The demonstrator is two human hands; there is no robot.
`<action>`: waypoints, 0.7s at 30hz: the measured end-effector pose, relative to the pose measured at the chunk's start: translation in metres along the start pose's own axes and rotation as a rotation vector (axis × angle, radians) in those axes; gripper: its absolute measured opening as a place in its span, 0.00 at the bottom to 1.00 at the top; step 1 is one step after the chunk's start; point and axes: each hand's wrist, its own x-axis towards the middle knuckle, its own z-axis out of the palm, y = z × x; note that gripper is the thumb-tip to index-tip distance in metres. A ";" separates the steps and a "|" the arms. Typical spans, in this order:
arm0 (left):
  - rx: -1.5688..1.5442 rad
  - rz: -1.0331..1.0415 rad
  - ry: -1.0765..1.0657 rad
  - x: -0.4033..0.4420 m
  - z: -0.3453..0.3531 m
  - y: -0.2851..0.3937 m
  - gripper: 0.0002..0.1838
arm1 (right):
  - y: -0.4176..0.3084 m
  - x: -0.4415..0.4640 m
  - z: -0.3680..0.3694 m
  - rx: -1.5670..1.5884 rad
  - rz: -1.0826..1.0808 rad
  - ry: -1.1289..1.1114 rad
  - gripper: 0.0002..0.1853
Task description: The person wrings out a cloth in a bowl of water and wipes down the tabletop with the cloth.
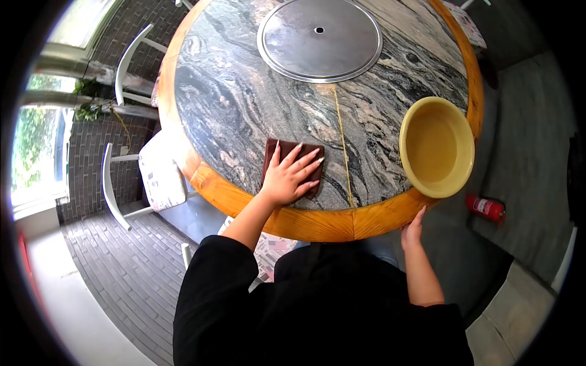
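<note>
My left hand (287, 180) lies flat with fingers spread on a folded dark brown cloth (271, 152), pressing it to the marble-patterned tabletop (220, 116) near the wooden rim. At the table's wooden edge (390, 215), my right hand (412, 232) grips from the side, one digit pointing up along it and the other fingers partly hidden. Just above that hand, a yellow basin (437, 149) stands on the right side of the table, reaching over the rim. Its inside looks yellowish; whether it holds liquid I cannot tell.
A round metal lid (319, 39) is set into the table's middle. White chairs with a patterned seat (162, 174) stand at the left. On the floor at the right lies a red fire extinguisher (486, 208). Windows and a brick wall are at the far left.
</note>
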 end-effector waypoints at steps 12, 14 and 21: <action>0.133 -0.065 -0.022 -0.021 0.007 0.019 0.33 | -0.032 0.026 -0.044 -0.468 0.035 -0.359 0.38; 0.196 -0.202 -0.013 -0.027 0.011 0.036 0.31 | -0.044 0.020 -0.045 -0.559 0.074 -0.372 0.35; 0.044 -0.720 0.279 -0.140 0.024 0.178 0.33 | -0.035 0.017 -0.078 -0.943 0.074 -0.679 0.30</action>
